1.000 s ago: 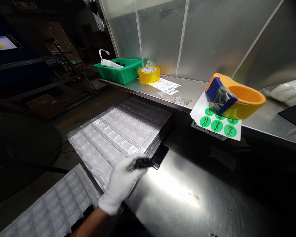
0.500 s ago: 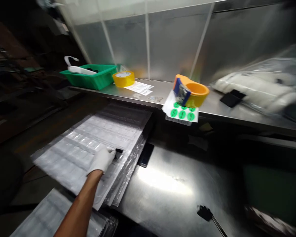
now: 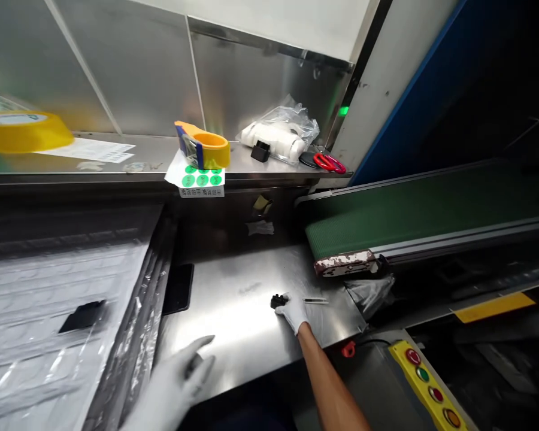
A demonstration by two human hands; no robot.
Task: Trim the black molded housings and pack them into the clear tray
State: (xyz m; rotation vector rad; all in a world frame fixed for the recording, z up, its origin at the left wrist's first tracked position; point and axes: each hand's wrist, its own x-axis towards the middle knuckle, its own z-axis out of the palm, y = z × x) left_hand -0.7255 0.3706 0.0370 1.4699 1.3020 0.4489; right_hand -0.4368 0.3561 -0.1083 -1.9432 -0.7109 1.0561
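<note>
My right hand, in a white glove, pinches a small black part above the steel table. Beside that hand lies a slim silver tool. My left hand, also gloved in white and a little blurred, has its fingers apart with nothing between them, over the table's near left. A flat black piece rests on the stacked clear plastic trays at the left.
A black phone lies beside the trays. The back shelf carries an orange tape dispenser, green stickers, yellow tape and red scissors. At right are a green conveyor and a yellow button box.
The view has swung right. My left hand has left the black piece on the trays and come over the table. My right hand has come into view, holding the small black part.
</note>
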